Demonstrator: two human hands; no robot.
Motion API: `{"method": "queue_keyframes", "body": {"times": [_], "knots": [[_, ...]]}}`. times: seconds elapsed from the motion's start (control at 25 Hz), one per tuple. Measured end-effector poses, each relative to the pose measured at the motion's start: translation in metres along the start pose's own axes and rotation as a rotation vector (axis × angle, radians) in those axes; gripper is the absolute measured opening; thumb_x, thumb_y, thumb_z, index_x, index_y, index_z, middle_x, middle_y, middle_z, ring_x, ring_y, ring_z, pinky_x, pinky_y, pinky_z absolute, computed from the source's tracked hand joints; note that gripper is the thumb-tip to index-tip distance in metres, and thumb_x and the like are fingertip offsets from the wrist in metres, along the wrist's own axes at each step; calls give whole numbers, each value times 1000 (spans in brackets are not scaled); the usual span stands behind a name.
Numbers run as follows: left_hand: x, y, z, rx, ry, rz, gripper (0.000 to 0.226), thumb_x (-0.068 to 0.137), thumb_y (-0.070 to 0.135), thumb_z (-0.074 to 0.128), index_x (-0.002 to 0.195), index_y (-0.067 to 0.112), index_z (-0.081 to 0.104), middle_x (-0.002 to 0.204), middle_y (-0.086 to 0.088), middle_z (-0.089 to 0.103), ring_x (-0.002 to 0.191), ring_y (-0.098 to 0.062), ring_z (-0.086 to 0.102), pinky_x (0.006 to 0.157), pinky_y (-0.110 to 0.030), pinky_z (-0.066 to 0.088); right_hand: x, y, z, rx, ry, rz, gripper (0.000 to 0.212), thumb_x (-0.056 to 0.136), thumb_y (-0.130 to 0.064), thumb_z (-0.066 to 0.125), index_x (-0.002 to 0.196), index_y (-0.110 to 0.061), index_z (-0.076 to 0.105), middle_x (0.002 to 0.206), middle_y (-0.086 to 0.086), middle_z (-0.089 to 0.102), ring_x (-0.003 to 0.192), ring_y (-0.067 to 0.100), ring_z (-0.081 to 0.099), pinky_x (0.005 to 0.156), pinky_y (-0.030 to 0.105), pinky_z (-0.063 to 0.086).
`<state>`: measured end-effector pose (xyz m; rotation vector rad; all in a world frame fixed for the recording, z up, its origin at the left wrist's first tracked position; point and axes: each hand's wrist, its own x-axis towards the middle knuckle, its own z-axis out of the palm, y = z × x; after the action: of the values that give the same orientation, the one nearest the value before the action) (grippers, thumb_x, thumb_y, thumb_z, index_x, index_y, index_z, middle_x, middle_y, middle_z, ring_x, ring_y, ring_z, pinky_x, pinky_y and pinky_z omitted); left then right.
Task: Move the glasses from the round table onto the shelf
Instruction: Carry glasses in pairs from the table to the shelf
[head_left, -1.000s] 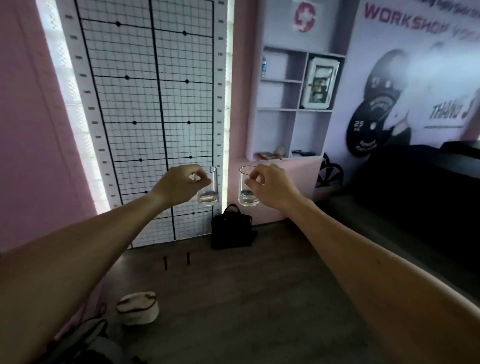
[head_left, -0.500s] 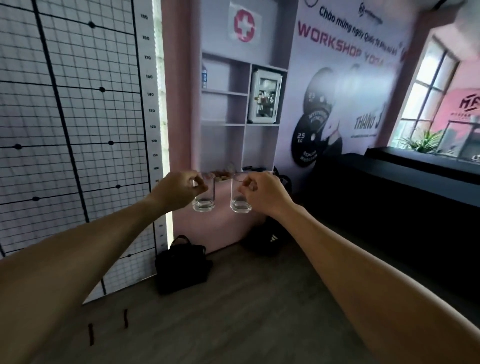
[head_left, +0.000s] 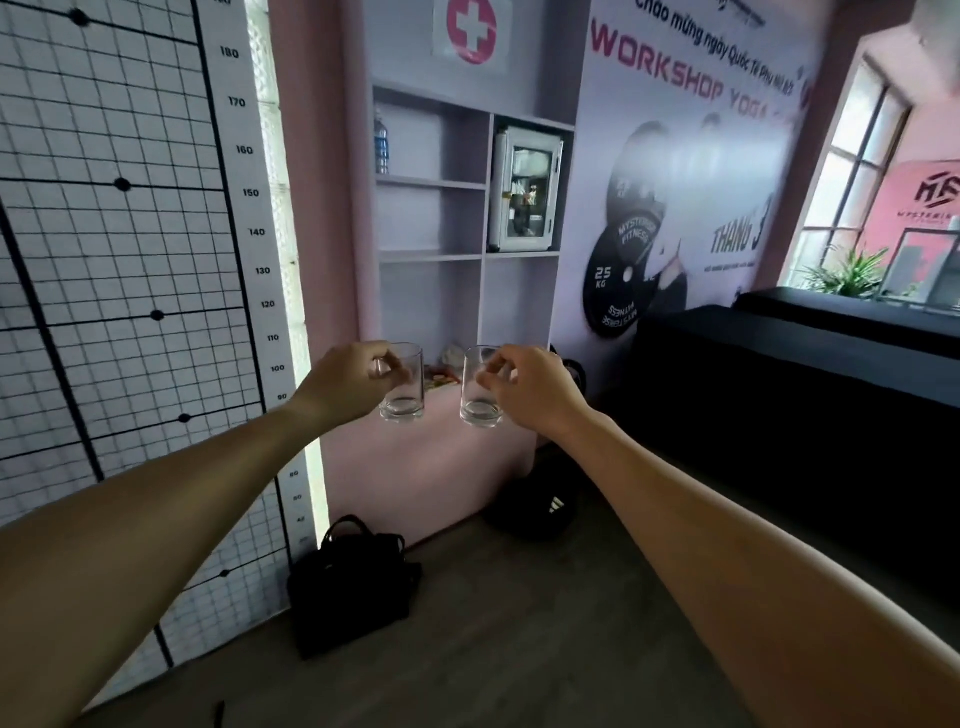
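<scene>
Transport is the step in hand: both arms extend forward, each carrying one clear cylindrical drinking glass toward the pale lilac open-compartment shelf unit (head_left: 483, 218) set into the pink wall ahead. The left hand (head_left: 345, 384) pinches the rim of the left glass (head_left: 402, 384) between thumb and fingertips, closed on the upper edge, with the glass hanging upright below the grip. The right hand (head_left: 530, 389) holds the right glass (head_left: 480, 387) the same way, fingers closed over the rim, glass upright. The two glasses sit side by side in the air, near each other but not touching, and both are well short of the shelf; neither rests on any surface. The round table is not in view. On the shelf, a blue-tinted water bottle (head_left: 382, 140) stands in the upper left compartment and a white glass-fronted cabinet (head_left: 527, 189) fills the upper right one; the middle and lower compartments appear bare, though small items lie on the ledge behind the glasses and cannot be identified. A black handbag (head_left: 353, 582) sits on the floor below. The next move calls for closing the remaining distance, selecting a free level, and lowering each glass base-first until it seats flat before the fingers release.
</scene>
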<state>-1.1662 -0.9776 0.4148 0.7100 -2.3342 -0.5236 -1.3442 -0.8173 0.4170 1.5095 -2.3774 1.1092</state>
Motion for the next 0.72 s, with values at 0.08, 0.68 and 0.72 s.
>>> {"method": "queue_keyframes", "body": {"times": [0.08, 0.68, 0.72], "knots": [[42, -12, 18, 20, 13, -18, 12, 87, 40, 67, 83, 29, 67, 69, 15, 61, 72, -19, 57, 67, -29, 40, 41, 23, 11, 17, 0, -3, 11, 86, -37, 67, 88, -27, 70, 97, 3, 69, 92, 23, 62, 74, 27, 39], [337, -81, 107, -16, 155, -75, 19, 89, 37, 68, 91, 19, 71, 70, 14, 65, 66, -8, 58, 67, -26, 40, 356, 149, 69, 98, -52, -110, 13, 87, -33, 69, 89, -21, 72, 88, 4, 73, 74, 25, 69, 73, 43, 60], [353, -88, 112, -5, 162, -71, 19, 89, 36, 68, 92, 17, 72, 72, 13, 66, 71, -13, 61, 68, -27, 42, 372, 156, 76, 105, -53, -118, 13, 87, -33, 69, 89, -21, 72, 89, 3, 73, 76, 25, 68, 74, 43, 59]]}}
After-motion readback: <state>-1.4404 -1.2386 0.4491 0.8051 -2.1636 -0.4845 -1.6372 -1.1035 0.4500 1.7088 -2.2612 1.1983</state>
